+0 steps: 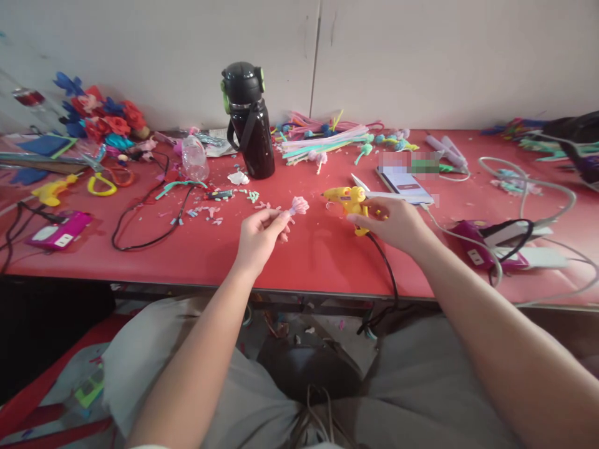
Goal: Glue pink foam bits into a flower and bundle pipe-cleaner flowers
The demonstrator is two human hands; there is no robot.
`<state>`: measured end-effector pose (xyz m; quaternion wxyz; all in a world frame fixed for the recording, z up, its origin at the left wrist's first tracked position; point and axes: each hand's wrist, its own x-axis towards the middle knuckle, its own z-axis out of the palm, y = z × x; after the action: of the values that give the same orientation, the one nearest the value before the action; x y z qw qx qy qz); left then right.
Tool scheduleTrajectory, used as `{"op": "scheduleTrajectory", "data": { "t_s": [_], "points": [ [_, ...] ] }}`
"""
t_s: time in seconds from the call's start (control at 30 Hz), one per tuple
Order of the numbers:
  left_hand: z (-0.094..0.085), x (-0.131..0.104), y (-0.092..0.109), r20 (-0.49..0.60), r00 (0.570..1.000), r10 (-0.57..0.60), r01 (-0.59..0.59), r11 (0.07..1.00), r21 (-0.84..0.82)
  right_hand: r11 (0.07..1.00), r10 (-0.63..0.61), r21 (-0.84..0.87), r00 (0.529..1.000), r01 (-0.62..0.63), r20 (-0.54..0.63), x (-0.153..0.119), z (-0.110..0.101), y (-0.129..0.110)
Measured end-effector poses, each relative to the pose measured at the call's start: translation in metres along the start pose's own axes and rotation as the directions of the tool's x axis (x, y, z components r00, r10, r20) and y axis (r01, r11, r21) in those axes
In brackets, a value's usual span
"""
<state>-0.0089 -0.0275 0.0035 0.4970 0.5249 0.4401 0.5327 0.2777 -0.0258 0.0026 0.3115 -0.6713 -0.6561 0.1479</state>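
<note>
My left hand [263, 236] pinches a small pink fuzzy flower-like piece [300, 206] between thumb and fingers, its fluffy head pointing away to the right. To the right of it, my right hand [395, 223] has its fingers around the handle of a yellow glue gun [345, 198]. The gun's nozzle points left, toward the pink piece, with a gap between them. A pale glue stick [386, 195] shows behind the gun, and a black cord [386, 262] runs from its handle over the table edge. Some of my right fingers are hidden behind the gun.
A black bottle [253, 134] stands at the back beside a clear plastic bottle [194, 161]. Pipe cleaners [327, 142] lie behind. A phone [406, 184], scissors [105, 178], another yellow glue gun [53, 190], purple power strips [60, 231] and loose cables surround the work area.
</note>
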Motion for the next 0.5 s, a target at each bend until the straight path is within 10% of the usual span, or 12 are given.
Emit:
{"op": "scheduleTrajectory", "data": {
  "t_s": [0.23,0.5],
  "points": [
    [0.001,-0.002,0.005,-0.003,1.0,-0.006,0.007,0.997,0.08,0.991,0.133,0.011,0.991,-0.133,-0.025,0.014,0.035,-0.008],
    [-0.007,0.005,-0.007,-0.01,1.0,0.021,-0.021,0.999,0.034,0.861,0.112,0.49,0.991,-0.133,0.072,-0.008,0.031,-0.024]
  ]
}}
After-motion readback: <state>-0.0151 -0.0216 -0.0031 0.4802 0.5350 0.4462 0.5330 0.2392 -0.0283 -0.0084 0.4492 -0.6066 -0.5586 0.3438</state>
